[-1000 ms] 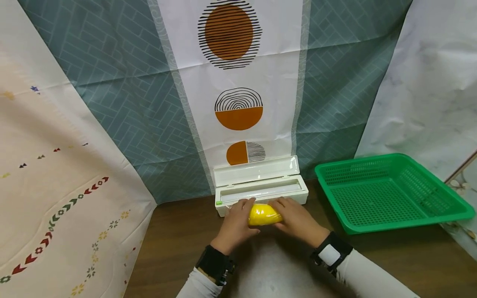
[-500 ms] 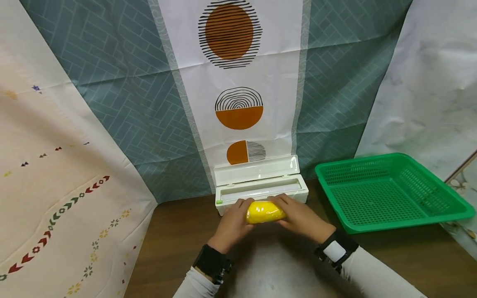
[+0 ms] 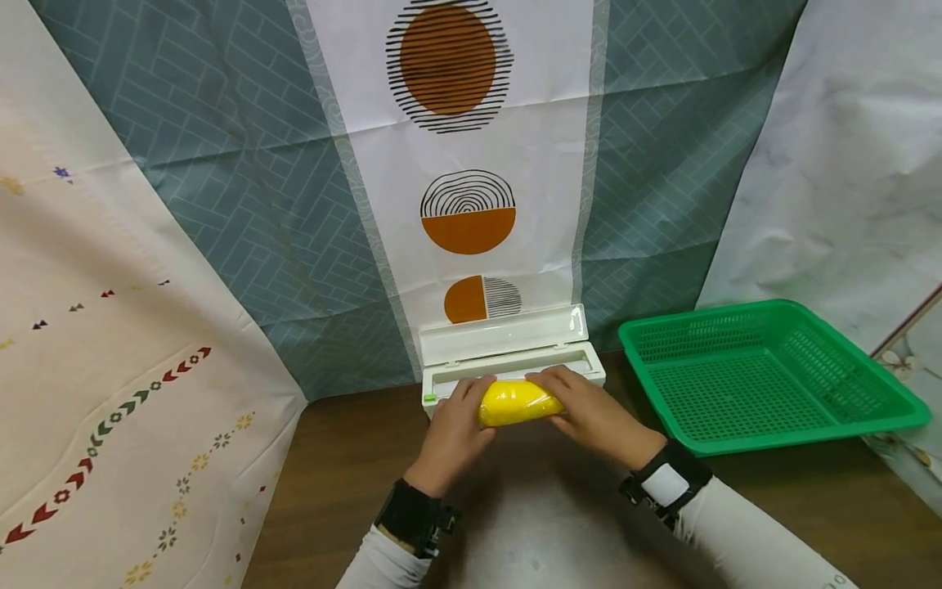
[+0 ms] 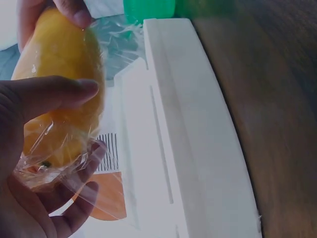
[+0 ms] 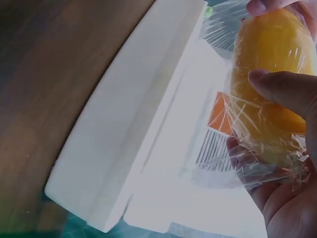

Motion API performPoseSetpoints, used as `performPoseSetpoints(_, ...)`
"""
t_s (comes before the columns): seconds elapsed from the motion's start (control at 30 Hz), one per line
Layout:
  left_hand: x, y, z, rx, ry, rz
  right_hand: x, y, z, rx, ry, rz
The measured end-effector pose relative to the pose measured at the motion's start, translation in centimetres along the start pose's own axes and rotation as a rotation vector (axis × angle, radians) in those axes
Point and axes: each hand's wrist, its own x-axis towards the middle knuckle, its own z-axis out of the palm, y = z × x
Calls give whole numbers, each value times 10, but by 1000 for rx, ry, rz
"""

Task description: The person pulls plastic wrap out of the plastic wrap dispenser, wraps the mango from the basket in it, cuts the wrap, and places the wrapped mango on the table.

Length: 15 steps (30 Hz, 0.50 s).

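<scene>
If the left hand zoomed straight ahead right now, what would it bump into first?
Probably the open white cling-film dispenser: the left hand, gripping the film-wrapped yellow produce, points toward it. Its height is unclear, so it might skim over and reach the raised lid first.

In the head view, the left hand (image 3: 455, 427) and right hand (image 3: 594, 415) hide both ends of the yellow fruit (image 3: 518, 402), and part of the box (image 3: 508, 338) behind. The bottom edge cuts both sleeves (image 3: 751, 523). The left wrist view crops the basket (image 4: 148, 9), blurred.
</scene>
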Motion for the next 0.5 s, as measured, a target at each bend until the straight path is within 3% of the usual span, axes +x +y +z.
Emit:
performPoseSetpoints(0.2, 5, 5, -5, -23, 56, -38, 9, -1, -9, 19, 34, -2)
performPoseSetpoints(0.4, 15, 9, -10, -12, 135, -22, 20, -1, -16, 31, 62, 11)
performPoseSetpoints(0.5, 19, 10, -13, -22, 143, -31, 24, -1, -19, 47, 70, 20)
